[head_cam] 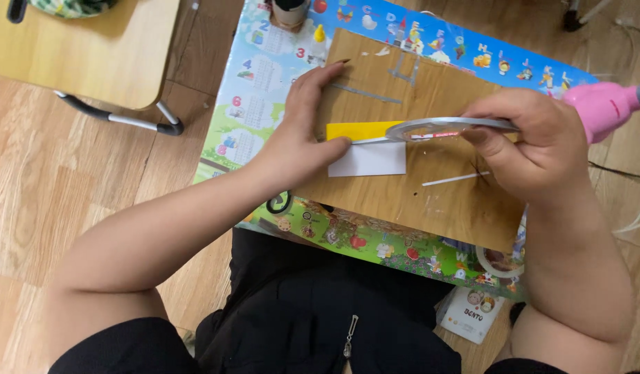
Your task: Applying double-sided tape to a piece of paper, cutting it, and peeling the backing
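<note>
Head view: at the frame's centre, a yellow and white rectangular paper piece is pinned flat on a brown cardboard sheet by the left hand, fingers spread and pressing. A thin grey roll of tape is gripped by the right hand, fingers closed around it, its strip touching the paper. The strip may be laid crooked or creased if the paper slips. A pink glue gun lies at the right edge.

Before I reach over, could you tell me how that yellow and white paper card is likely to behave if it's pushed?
The paper card looks thin and flat, so probably light and floppy. On the smooth wooden board it would likely slide; the left hand presses it down. A tape strip from the roll in the right hand seems to reach it, so it may tug.
</note>
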